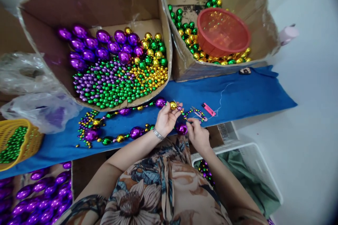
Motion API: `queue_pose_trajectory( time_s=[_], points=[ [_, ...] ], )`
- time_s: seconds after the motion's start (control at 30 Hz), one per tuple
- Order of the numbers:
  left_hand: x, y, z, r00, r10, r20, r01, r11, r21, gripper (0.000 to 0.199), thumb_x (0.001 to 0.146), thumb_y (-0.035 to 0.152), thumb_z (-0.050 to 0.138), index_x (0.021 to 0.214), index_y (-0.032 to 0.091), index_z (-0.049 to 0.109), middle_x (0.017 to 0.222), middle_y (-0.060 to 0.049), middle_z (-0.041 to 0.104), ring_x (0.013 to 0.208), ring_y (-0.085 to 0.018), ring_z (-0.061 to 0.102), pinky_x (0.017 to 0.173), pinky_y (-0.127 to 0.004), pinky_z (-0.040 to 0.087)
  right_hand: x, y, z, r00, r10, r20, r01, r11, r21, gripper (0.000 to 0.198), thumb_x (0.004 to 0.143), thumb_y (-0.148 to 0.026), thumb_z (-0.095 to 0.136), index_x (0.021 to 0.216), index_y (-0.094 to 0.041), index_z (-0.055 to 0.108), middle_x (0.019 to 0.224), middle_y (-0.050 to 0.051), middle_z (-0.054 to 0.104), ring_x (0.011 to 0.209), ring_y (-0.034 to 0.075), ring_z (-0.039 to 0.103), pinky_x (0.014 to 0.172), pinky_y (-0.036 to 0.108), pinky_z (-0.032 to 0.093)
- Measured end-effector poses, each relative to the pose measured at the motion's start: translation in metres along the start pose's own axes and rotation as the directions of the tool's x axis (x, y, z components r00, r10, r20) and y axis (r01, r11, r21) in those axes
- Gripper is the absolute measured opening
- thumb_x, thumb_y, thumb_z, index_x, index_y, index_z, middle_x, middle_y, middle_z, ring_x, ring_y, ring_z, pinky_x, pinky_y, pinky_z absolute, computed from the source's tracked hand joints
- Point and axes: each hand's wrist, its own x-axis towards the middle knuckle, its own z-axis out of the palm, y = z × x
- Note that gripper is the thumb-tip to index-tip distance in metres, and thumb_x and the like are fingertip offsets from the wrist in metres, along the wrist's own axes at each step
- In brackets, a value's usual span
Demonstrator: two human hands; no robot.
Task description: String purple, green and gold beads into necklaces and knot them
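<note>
a blue cloth point(253, 93) runs in a long band from left to right, its front edge close before the person's body and its back edge hemmed by two tall brown cardboard boxes point(87, 8); the widest open stretch lies on the right, past a small bright-pink flat-sided tool point(209, 109) with fine white thread point(221, 100) beside it, while on the left the nearer box's front rim crowds the work. on that narrower part lies a long strand of shiny purple, gold and green round beads point(136, 132), its long axis about level with the cloth's front edge: one side runs leftward from the hands along the box's foot, bends round at the far left, and returns nearer the body. the left hand point(166, 119), a metal-banded watch point(157, 133) at its wrist, is nearly closed, thumb and fingers around the strand by a gold bead point(173, 105). the right hand point(198, 135) is drawn to a narrow pinch near a small loop of tiny beads point(194, 110); what its fingertips grip is too fine to tell.
</note>
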Motion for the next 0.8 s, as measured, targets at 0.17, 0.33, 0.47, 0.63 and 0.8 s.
queue_pose_trajectory(
  time_s=[0.17, 0.33, 0.47, 0.63, 0.8],
  points=[
    [0.001, 0.004, 0.0, 0.999, 0.045, 0.006, -0.045, 0.999, 0.003, 0.019, 0.092, 0.031, 0.06, 0.084, 0.014, 0.06, 0.091, -0.008, 0.072, 0.092, -0.02, 0.071, 0.095, -0.041, 0.052, 0.0, 0.004, -0.004, 0.987, -0.157, -0.029, 0.158, 0.987, 0.015, 0.029, 0.1, -0.031, 0.038, 0.096, -0.018, 0.064, 0.091, 0.006, 0.073, 0.081, 0.014, 0.07, 0.069, 0.022, 0.048],
    [-0.001, -0.002, -0.005, 0.995, 0.085, 0.045, -0.087, 0.995, 0.04, 0.014, 0.088, 0.029, 0.066, 0.089, 0.017, 0.059, 0.094, -0.007, 0.072, 0.092, -0.02, 0.071, 0.091, -0.037, 0.053, 0.016, 0.003, -0.003, 0.99, -0.134, -0.041, 0.134, 0.991, -0.015, 0.03, 0.1, -0.035, 0.04, 0.101, -0.018, 0.064, 0.083, 0.005, 0.073, 0.072, 0.013, 0.068, 0.062, 0.023, 0.045],
    [-0.001, -0.001, -0.009, 0.995, 0.1, 0.019, -0.101, 0.992, 0.072, 0.018, 0.085, 0.03, 0.071, 0.088, 0.017, 0.059, 0.096, -0.005, 0.071, 0.092, -0.02, 0.071, 0.091, -0.037, 0.052, 0.042, -0.004, -0.023, 0.989, -0.141, 0.049, 0.141, 0.99, 0.002, 0.038, 0.097, -0.048, 0.047, 0.116, -0.019, 0.062, 0.09, 0.004, 0.072, 0.074, 0.014, 0.067, 0.06, 0.023, 0.043],
    [-0.004, -0.002, -0.01, 0.991, 0.108, 0.079, -0.114, 0.991, 0.072, 0.019, 0.081, 0.026, 0.074, 0.093, 0.018, 0.061, 0.096, -0.002, 0.071, 0.087, -0.016, 0.069, 0.088, -0.035, 0.053, 0.084, -0.03, -0.037, 0.966, -0.227, 0.119, 0.243, 0.96, -0.137, 0.037, 0.098, -0.049, 0.043, 0.116, -0.027, 0.066, 0.107, 0.006, 0.066, 0.093, 0.017, 0.063, 0.069, 0.025, 0.042],
    [-0.005, -0.005, -0.012, 0.991, 0.112, 0.067, -0.118, 0.99, 0.082, 0.022, 0.08, 0.025, 0.075, 0.094, 0.019, 0.06, 0.089, 0.0, 0.069, 0.08, -0.012, 0.066, 0.09, -0.034, 0.051, 0.108, -0.049, -0.029, 0.931, -0.237, 0.276, 0.306, 0.921, -0.242, 0.035, 0.1, -0.039, 0.037, 0.102, -0.022, 0.067, 0.101, 0.007, 0.065, 0.09, 0.017, 0.06, 0.065, 0.027, 0.035]
  ],
)
